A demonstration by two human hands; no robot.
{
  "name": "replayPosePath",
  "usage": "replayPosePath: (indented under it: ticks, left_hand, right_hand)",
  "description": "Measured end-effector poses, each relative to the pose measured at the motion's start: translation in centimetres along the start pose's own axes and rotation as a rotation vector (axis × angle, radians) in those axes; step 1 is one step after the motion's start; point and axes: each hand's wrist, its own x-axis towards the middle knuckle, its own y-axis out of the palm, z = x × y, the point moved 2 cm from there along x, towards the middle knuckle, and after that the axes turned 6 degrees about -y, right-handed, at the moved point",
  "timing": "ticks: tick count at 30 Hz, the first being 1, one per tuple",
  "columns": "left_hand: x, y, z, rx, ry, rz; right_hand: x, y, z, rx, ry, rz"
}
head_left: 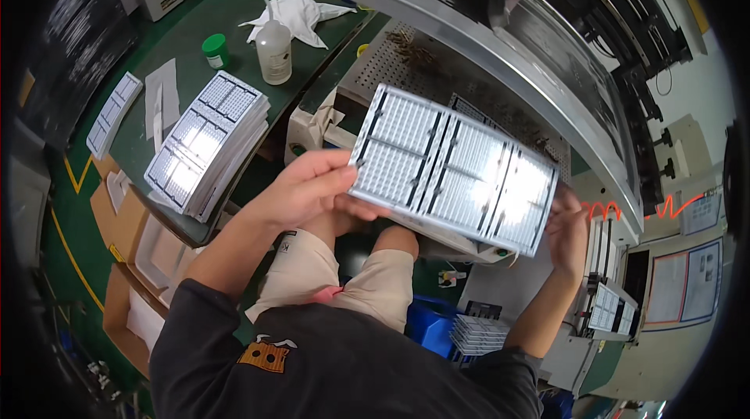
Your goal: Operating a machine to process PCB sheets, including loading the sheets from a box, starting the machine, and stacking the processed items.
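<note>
A flat rectangular plastic panel (469,173), clear and ribbed with black lines dividing it into sections, is held up tilted in front of me. My left hand (316,186) grips its left end, thumb on top and fingers underneath. At the opposite end, my right hand (568,224) is closed round the edge, its fingers partly behind the panel. Bright glare covers the panel's right part. To the left, a tall stack of similar panels (207,142) stands at the edge of the green table (234,9). One more panel (115,114) lies apart, farther left.
A clear squeeze bottle (273,52), a green-lidded jar (215,50) and a white cloth (293,14) are on the table. A machine with a perforated bed (375,67) and raised metal frame (500,24) stands ahead. Cardboard boxes (125,224) sit lower left; more panels (478,333) lie lower right.
</note>
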Motion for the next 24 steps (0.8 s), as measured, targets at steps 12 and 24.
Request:
replayPosePath:
  ticks: [12,24]
  left_hand:
    - [21.7,-3.9,-5.3,1.385,0.736,-0.491]
    - [24.6,-5.7,-3.7,1.657,0.742,-0.498]
  right_hand:
    - [11.9,-11.6,-3.1,-1.159,-0.088,-0.363]
    - [14.9,-18.0,-6.9,-1.484,-0.362,-0.134]
